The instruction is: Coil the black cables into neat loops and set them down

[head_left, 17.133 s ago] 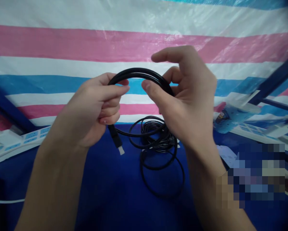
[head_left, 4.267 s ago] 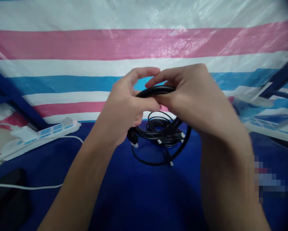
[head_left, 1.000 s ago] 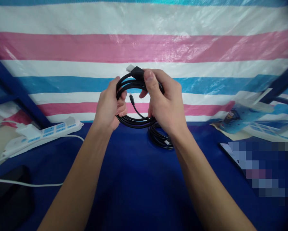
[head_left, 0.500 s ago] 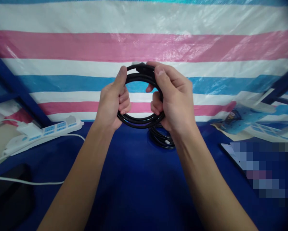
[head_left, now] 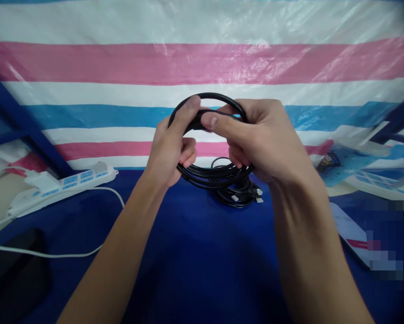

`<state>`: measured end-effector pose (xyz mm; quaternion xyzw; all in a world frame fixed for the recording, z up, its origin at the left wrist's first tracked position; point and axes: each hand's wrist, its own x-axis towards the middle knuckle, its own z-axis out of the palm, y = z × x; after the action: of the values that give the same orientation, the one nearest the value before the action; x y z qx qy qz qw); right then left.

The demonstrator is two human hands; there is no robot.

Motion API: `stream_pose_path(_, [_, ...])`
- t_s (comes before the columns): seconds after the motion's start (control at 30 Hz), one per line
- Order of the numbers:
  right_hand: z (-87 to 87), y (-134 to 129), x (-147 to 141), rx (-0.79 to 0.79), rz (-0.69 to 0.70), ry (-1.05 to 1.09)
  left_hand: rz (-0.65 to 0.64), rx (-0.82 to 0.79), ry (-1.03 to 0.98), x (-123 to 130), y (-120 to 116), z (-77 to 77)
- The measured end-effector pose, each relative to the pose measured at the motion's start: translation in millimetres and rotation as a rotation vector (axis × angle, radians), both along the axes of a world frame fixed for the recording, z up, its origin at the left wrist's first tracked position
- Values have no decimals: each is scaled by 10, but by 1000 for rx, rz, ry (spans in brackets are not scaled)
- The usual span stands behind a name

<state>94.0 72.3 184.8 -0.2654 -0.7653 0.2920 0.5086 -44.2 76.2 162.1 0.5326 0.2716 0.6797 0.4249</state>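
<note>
A coiled black cable (head_left: 213, 181) hangs in the air between my two hands. My left hand (head_left: 173, 139) is closed round the coil's left side, its thumb along the top and its fingers curled inside the loop. On the other side my right hand (head_left: 256, 135) grips the coil, with the thumb pressing on strands at the upper middle. One strand arches above the rest of the bundle. Beyond and below it, a second coil of black cable (head_left: 234, 200) with pale plug ends lies on the blue table (head_left: 202, 256), partly hidden by the held coil.
At left a white power strip (head_left: 97, 177) holds a white plug, with a white cord (head_left: 47, 256) looping over the table. A dark flat object (head_left: 16, 270) lies nearby. A phone-like device (head_left: 350, 229) and a blue cup (head_left: 347, 166) are at right. Striped sheeting (head_left: 202, 63) stands behind.
My right hand has shifted right and its thumb now presses inward across the strands. One strand has lifted apart at the top of the coil. More of the second coil's plugs show.
</note>
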Motion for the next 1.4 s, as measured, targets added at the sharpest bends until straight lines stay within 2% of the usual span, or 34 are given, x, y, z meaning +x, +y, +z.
stream_pose_path(0.07, [15,-11,24,-27,-3,-30,-8,11,36,-1,-11,8])
stream_pose_path(0.17, [23,3,42,-53,7,-67,46,36,42,-6,-31,17])
stream_pose_path(0.3, [11,58,56,-128,98,-83,110,-2,61,-18,-36,2])
stream_pose_path(0.37, [9,70,63,-169,175,-115,94,-16,90,-34,-32,-5])
stream_pose_path(0.47, [16,55,71,-207,225,-144,-5,-43,143,-73,-46,19])
stream_pose_path(0.57, [23,31,63,-184,193,-64,-123,-31,151,-116,-102,86])
stream_pose_path(0.63, [21,25,46,-134,188,3,-153,31,174,-139,-155,134])
stream_pose_path(0.73, [6,23,5,-80,181,81,-57,81,173,-152,-222,188])
stream_pose_path(0.83, [-12,20,-54,-119,214,173,79,46,46,-135,-247,214])
stream_pose_path(0.9, [-26,23,-103,-171,279,234,121,30,-64,-111,-242,219])
stream_pose_path(0.97, [-44,39,-160,-179,309,305,137,32,-163,-90,-229,223])
stream_pose_path(1.03, [-67,65,-217,-144,265,394,126,24,-208,-88,-220,231])
stream_pose_path(1.13, [-95,93,-267,-60,156,475,36,-33,-86,-152,-226,249])
stream_pose_path(1.27, [-88,60,-221,59,101,239,-72,-84,221,-310,-258,245])
stream_pose_path(1.4, [-58,21,-118,68,81,49,-149,-89,262,-353,-272,218])
